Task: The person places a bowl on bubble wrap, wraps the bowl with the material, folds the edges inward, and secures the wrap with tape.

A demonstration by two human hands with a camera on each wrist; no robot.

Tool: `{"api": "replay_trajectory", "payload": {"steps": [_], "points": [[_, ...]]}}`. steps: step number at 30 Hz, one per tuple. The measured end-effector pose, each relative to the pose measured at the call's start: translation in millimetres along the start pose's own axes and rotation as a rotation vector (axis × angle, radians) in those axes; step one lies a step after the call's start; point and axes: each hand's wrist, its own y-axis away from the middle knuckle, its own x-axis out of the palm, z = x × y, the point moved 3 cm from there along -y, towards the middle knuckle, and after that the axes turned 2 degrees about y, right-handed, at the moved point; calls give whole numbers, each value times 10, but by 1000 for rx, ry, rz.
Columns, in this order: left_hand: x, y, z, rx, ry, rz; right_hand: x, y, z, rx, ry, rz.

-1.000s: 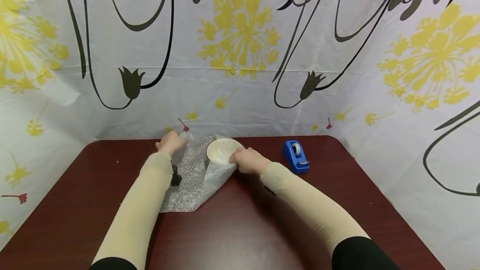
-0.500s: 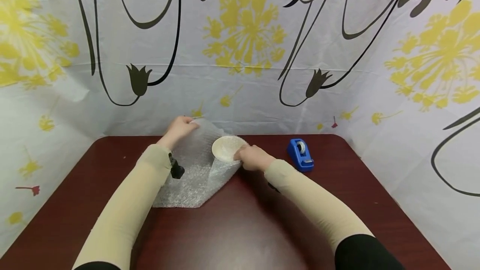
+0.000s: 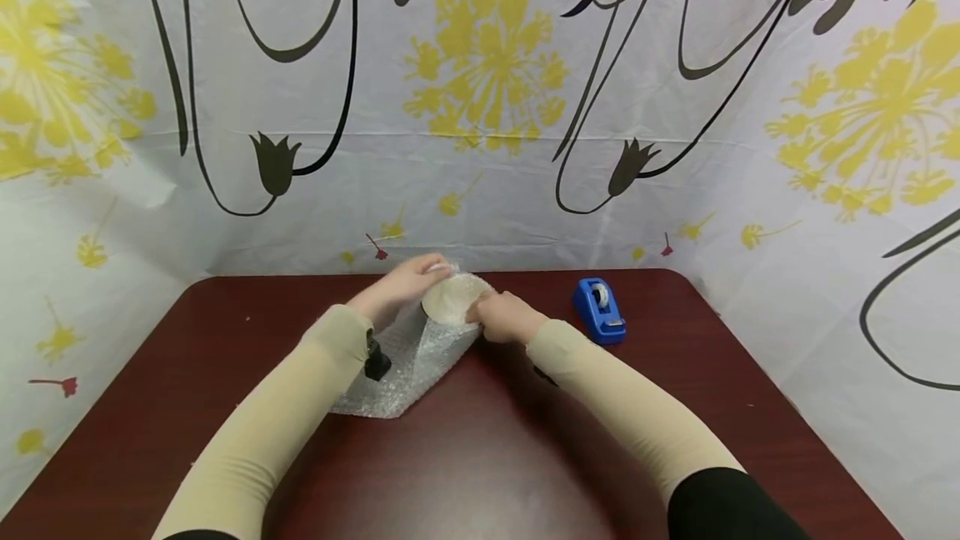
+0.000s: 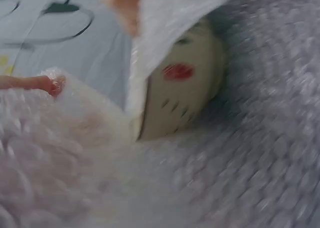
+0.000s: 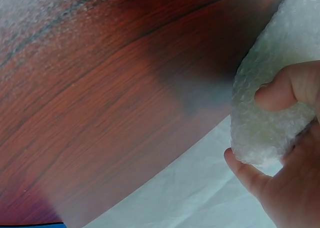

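Note:
A cream bowl (image 3: 452, 298) with a dark rim lies tilted in a sheet of bubble wrap (image 3: 420, 365), its mouth turned up towards me. Red and dark painted marks show on the bowl's side (image 4: 172, 97) in the left wrist view. My right hand (image 3: 506, 317) grips the bowl at its right rim, through the wrap; the right wrist view has the thumb (image 5: 280, 95) pressed on the wrapped outside. My left hand (image 3: 408, 283) holds the far edge of the sheet, close to the bowl's upper left rim. Part of the sheet is hidden behind the left forearm.
A blue tape dispenser (image 3: 599, 311) with a roll in it stands right of the right hand on the dark red-brown table (image 3: 450, 473). Behind and beside the table hangs a white patterned cloth (image 3: 465, 232).
My left hand has lifted the sheet's far left part and brought it to the right, over to the bowl's rim. The right hand keeps its hold on the bowl, nearly still.

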Motion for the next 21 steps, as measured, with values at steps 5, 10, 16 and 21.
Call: {"api": "replay_trajectory", "payload": {"steps": [5, 10, 16, 21], "points": [[263, -35, 17, 67, -431, 51, 6, 22, 50, -63, 12, -33], [438, -50, 48, 87, -697, 80, 3, 45, 66, -76, 43, -64], [514, -102, 84, 74, -800, 57, -31, 44, 35, -51, 32, -69], [509, -138, 78, 42, -790, 97, -46, 35, 3, -66, 21, -67]]}}
